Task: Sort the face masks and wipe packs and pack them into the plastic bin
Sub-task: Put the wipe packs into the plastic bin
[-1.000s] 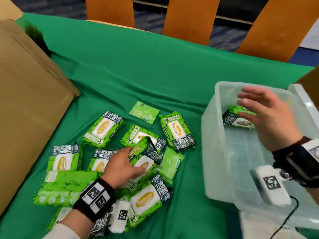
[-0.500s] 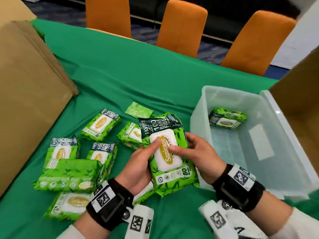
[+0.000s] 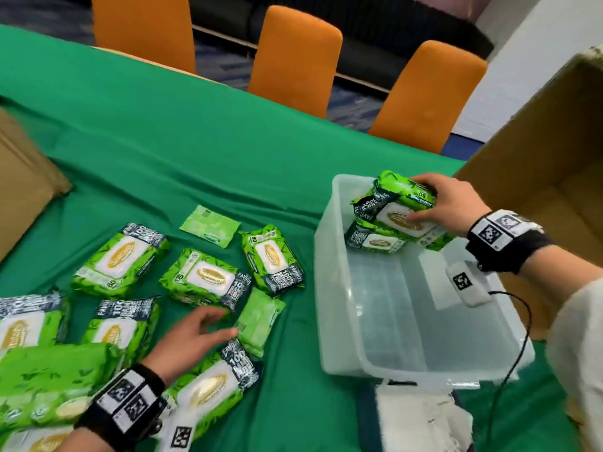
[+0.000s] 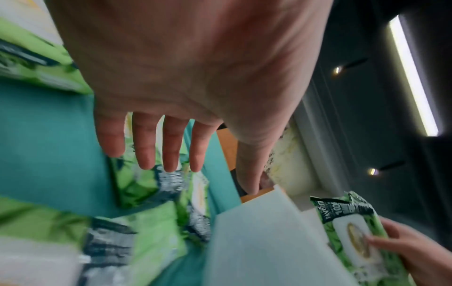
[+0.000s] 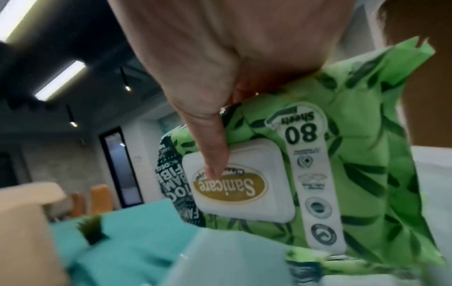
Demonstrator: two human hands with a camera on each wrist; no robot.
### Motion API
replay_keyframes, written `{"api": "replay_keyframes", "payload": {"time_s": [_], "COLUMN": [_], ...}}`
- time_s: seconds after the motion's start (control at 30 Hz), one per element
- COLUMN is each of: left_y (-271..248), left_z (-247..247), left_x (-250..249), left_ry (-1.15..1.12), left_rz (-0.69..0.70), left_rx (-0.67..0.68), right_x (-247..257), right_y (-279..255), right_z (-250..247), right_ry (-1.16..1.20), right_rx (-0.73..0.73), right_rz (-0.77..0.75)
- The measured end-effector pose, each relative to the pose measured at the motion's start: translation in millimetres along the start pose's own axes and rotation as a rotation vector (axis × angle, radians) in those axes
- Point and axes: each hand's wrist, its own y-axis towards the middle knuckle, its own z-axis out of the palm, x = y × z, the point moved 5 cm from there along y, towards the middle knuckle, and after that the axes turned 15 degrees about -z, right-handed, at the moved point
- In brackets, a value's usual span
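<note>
Right hand (image 3: pixel 452 203) grasping a green wipe pack (image 3: pixel 399 208) over the far end of the clear plastic bin (image 3: pixel 336 288), thumb on the white flip lid, fingers wrapped over the far edge; the right wrist view shows the thumb (image 5: pixel 215 154) pressed on the lid beside the gold oval label. The held pack sits tilted above a second wipe pack (image 3: pixel 375 239) lying inside the bin at its far end. Left hand (image 3: pixel 189 340) released, fingers straight and spread, palm down, hovering over the packs on the green tablecloth (image 3: pixel 195 141); whether it touches any pack cannot be told. Loose packs lie to the left of the bin, among them one (image 3: pixel 272 259) nearest the bin's far left corner, one (image 3: pixel 208 278) just beyond the fingertips, and a flat light-green sachet (image 3: pixel 210 225) farther off. Cardboard box (image 3: pixel 538 158) at right, beyond the bin; three orange chairs (image 3: pixel 295 60) behind the table's far edge
</note>
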Motion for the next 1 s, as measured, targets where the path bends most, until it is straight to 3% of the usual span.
{"api": "replay_keyframes", "payload": {"time_s": [0.17, 0.43, 0.57, 0.67, 0.83, 1.0], "left_y": [26, 35, 44, 44, 40, 43], "left_z": [0, 5, 9, 13, 21, 28], "left_x": [39, 58, 64, 59, 58, 58], "left_ry": [0.404, 0.384, 0.335, 0.454, 0.771, 0.840], "left_rz": [-0.062, -0.109, -0.118, -0.139, -0.215, -0.236], "left_rx": [-0.087, 0.006, 0.088, 0.108, 0.030, -0.037], "right_x": [-76, -148, -160, -164, -172, -138], "right_y": [32, 47, 38, 32, 25, 19], "right_z": [83, 188, 208, 214, 215, 188], "right_ry": [-0.068, -0.322, -0.364, -0.292, -0.016, 0.166], "right_rx": [0.221, 0.368, 0.181, 0.032, -0.059, -0.147], "right_rz": [0.051, 0.097, 0.145, 0.210, 0.292, 0.314]}}
